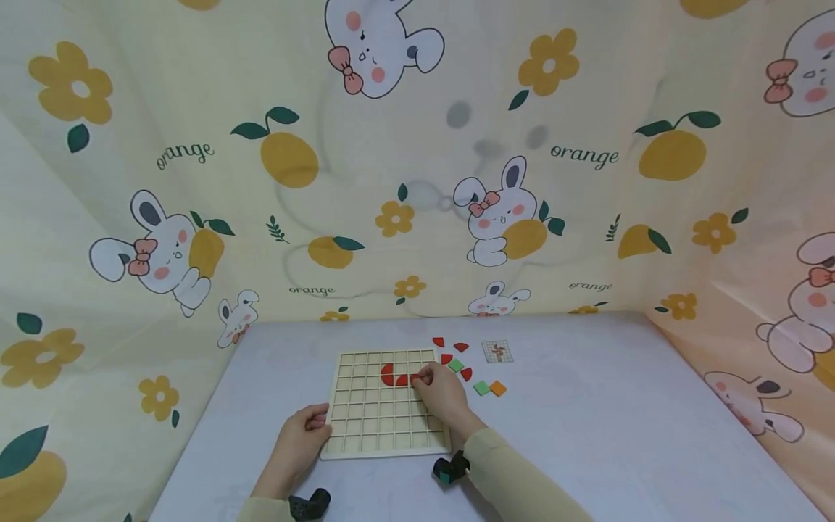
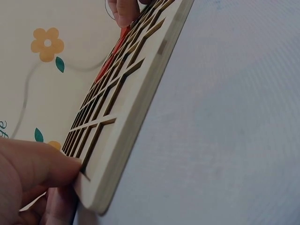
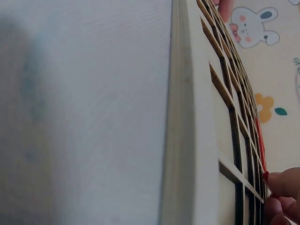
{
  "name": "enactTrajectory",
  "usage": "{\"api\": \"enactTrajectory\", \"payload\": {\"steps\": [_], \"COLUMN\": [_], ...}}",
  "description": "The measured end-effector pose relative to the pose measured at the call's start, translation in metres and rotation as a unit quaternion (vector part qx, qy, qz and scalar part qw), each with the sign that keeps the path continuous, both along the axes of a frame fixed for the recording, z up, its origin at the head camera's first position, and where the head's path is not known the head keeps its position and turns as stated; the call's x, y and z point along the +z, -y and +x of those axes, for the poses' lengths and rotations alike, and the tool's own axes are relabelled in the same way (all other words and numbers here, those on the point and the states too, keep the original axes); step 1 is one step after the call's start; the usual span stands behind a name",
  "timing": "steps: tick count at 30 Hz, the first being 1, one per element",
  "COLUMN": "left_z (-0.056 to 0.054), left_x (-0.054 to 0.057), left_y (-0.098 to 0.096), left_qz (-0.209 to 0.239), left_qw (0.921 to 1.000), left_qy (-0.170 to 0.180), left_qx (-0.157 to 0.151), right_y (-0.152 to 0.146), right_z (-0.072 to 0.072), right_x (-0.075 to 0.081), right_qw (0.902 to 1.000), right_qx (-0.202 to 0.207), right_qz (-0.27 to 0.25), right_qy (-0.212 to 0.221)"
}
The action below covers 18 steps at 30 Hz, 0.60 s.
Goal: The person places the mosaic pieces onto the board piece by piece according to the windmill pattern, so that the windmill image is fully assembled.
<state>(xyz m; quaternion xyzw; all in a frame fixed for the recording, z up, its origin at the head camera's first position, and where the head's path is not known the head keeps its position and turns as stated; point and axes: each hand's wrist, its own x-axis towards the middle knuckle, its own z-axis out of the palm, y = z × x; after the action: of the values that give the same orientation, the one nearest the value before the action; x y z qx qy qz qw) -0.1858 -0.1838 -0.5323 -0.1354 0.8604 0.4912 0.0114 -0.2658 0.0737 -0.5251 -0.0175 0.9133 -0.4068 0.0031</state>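
Observation:
A pale wooden grid board (image 1: 385, 455) lies on the table. My left hand (image 1: 296, 438) grips its left edge; in the left wrist view the thumb (image 2: 61, 164) presses on the frame near a corner, fingers lower down. Over the upper right part of the grid, my right hand (image 1: 446, 397) pinches a small red piece (image 3: 266, 176) between thumb and fingertips. Red rounded pieces (image 1: 388, 375) fill cells just left of it, with another red quarter-round piece (image 1: 401, 380) beside them. The fingers partly hide the held piece in the head view.
Right of the board lie several loose red quarter-round pieces (image 1: 461, 347), two green squares (image 1: 481, 388) and an orange square (image 1: 498, 388). A small pattern card (image 1: 499, 352) lies behind them. A printed cloth (image 1: 417, 268) hangs behind the white table (image 1: 587, 420).

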Motion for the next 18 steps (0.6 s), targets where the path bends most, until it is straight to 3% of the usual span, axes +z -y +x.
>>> {"api": "enactTrajectory", "payload": {"steps": [9,18], "left_z": [-0.0009,-0.0019], "left_x": [-0.0014,-0.0061], "left_y": [0.0003,0.0012], "left_qz": [0.005,-0.002], "left_qw": [1.0,1.0], "left_qy": [-0.004,-0.001], "left_qx": [-0.003,-0.001], "right_y": [0.0019,0.0044], "right_z": [0.0002,-0.0046], "right_x": [0.0006,-0.0022], "right_qw": [0.9997,0.9996], "right_qx": [0.006,0.007], "right_qz": [0.02,0.027], "right_qy": [-0.01,0.009]}}
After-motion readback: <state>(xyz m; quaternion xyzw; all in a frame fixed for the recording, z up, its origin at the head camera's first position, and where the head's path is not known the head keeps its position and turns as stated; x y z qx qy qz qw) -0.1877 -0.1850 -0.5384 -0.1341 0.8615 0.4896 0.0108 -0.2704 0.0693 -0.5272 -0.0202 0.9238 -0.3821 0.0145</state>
